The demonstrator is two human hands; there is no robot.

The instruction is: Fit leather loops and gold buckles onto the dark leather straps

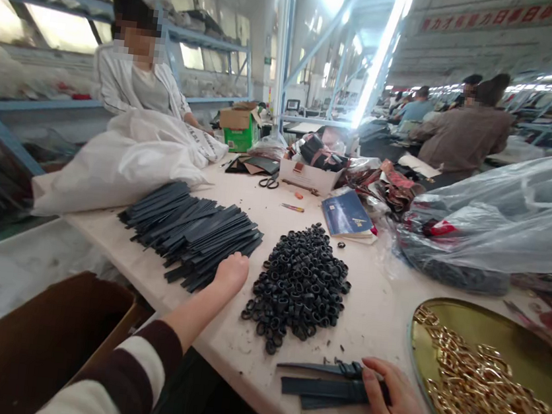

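Observation:
My left hand is closed at the near right end of a heap of flat black strips. Its fingertips are turned away, so whatever they grip is hidden. At the front edge of the table, my right hand grips the right ends of a few black strips, which lie flat and point left. A narrower dark strip with a thicker, looped-looking part sits above them, by the index finger. Between and beyond my hands is a mound of small black loops.
A round tray of gold chain links stands at right, near clear plastic bags. Behind lie a blue booklet, scissors and a white box. A co-worker stands behind a white sack. A cardboard box is below left.

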